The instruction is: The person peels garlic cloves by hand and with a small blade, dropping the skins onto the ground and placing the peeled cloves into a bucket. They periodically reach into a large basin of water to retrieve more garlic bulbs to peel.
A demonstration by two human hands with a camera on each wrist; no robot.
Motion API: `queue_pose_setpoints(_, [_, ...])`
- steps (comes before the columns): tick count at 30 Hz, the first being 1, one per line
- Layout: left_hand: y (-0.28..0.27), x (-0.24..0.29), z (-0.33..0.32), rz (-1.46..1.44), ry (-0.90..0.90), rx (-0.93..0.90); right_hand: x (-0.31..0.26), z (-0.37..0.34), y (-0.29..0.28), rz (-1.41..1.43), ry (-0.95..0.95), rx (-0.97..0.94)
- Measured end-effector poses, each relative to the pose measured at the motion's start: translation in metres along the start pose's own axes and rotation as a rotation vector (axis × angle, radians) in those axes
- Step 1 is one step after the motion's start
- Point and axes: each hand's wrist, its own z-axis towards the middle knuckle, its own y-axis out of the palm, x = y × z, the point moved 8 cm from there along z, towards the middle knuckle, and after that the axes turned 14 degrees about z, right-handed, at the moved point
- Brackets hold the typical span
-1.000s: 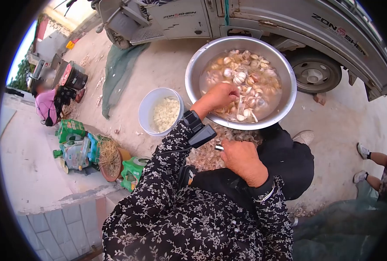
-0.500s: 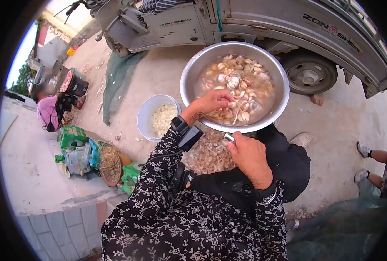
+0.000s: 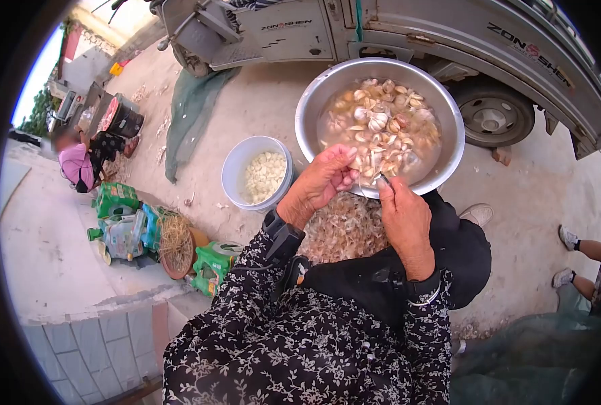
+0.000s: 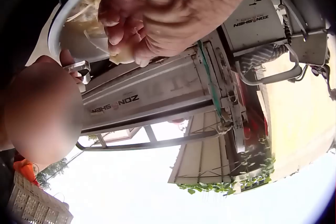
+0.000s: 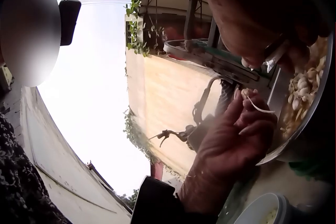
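My left hand [image 3: 319, 181] is over the near left rim of a wide metal basin [image 3: 308, 101], palm partly turned up. Between its thumb and fingertips it pinches a pale garlic clove [image 4: 123, 56], from which a thin strip of skin hangs. Close by on the right, my right hand [image 3: 408, 223] grips a small metal-bladed tool [image 4: 79, 67], its tip pointing toward the left hand. Fingers hide most of this tool. Garlic heads and loose cloves [image 3: 378, 121] lie in cloudy water inside the basin.
A white bucket [image 3: 229, 177] of peeled cloves stands left of the basin. Garlic skins [image 3: 344, 229] cover the ground below my hands. Behind the basin is a grey cargo tricycle [image 3: 435, 47]. Green-wrapped bottles [image 3: 115, 200] and a seated person [image 3: 77, 162] are farther left.
My left hand has come out of the basin to its near rim, bringing a garlic clove. The right hand has moved up beside it with the metal tool.
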Motion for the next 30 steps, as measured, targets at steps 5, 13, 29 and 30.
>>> queue_pose_setpoints(5, [0.003,0.007,-0.016,0.204,0.094,0.133,-0.003,0.001,0.015,0.128,0.018,-0.08])
queue_pose_setpoints(13, [-0.002,0.012,-0.027,0.476,0.249,0.294,-0.002,0.001,0.027,0.197,0.008,-0.111])
queue_pose_setpoints(29, [0.001,0.009,-0.034,0.469,0.276,0.325,-0.008,-0.002,0.028,0.141,-0.121,-0.106])
queue_pose_setpoints(30, [0.001,0.007,-0.032,0.356,0.241,0.258,-0.013,-0.003,0.026,0.096,-0.193,-0.093])
